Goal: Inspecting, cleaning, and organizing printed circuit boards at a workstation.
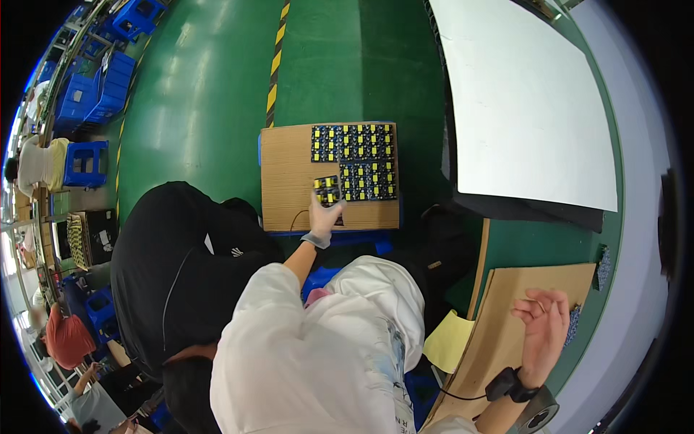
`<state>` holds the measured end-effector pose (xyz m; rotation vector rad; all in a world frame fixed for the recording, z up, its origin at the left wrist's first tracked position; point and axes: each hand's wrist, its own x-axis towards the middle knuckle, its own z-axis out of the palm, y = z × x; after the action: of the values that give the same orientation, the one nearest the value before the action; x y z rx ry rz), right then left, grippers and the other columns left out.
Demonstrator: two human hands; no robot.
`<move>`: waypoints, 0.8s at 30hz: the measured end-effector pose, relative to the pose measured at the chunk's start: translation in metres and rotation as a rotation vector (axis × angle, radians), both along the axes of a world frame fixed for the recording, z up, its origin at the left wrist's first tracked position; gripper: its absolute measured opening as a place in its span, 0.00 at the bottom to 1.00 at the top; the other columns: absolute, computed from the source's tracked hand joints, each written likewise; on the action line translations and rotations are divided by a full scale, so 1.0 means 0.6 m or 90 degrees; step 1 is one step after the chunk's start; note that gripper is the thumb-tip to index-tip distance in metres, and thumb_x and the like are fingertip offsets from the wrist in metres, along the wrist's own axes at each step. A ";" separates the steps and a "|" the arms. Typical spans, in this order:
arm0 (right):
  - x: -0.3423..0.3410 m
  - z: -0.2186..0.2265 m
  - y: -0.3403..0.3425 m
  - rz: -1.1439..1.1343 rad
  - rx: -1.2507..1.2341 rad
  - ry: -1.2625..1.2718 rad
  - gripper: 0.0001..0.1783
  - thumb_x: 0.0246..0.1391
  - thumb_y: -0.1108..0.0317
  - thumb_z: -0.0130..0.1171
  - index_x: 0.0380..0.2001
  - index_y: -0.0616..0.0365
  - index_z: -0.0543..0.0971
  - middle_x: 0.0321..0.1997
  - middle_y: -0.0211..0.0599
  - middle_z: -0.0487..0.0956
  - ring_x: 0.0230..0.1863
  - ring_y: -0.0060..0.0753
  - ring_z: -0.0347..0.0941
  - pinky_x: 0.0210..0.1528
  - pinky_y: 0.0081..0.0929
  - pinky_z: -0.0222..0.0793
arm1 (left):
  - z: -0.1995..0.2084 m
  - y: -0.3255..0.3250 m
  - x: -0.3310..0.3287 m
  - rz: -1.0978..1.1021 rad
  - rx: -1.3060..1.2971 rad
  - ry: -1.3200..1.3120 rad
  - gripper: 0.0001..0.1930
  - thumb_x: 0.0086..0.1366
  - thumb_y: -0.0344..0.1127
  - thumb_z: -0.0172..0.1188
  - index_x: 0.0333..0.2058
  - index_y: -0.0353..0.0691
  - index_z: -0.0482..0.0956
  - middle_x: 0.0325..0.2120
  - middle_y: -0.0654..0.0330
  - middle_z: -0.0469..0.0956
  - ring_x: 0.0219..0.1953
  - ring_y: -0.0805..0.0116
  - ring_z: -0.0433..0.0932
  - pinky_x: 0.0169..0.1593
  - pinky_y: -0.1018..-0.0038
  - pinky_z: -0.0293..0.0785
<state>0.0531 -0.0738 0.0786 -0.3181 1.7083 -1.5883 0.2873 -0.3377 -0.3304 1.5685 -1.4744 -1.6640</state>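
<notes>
My left hand, in a pale glove or cuff at the wrist, grips a small dark circuit board panel with yellow blocks on it. The panel is slightly tilted above a brown cardboard sheet. Beyond and to the right of it, several similar circuit board panels lie in rows on the cardboard. Far to the right, my right hand is raised palm up above a cardboard-covered bench, its fingers loosely bent and apart. Nothing shows in it. A black device is strapped round that wrist.
A person in black bends close on my left. At the right stands a green bench with a large white sheet, a cardboard panel and a yellow paper. Blue stools and crates line the far left.
</notes>
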 end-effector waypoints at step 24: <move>-0.083 0.003 0.168 -0.320 0.177 0.088 0.19 0.62 0.60 0.44 0.50 0.60 0.65 0.49 0.44 0.71 0.46 0.35 0.71 0.48 0.27 0.68 | -0.126 -0.090 -0.110 -0.053 -0.024 -0.699 0.51 0.41 0.54 0.67 0.59 0.42 0.48 0.50 0.47 0.64 0.52 0.46 0.66 0.51 0.55 0.67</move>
<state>0.0031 0.0269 0.0803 0.1596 2.2094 -1.6654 0.2216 -0.3919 -0.4059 2.6002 -2.0106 -0.7272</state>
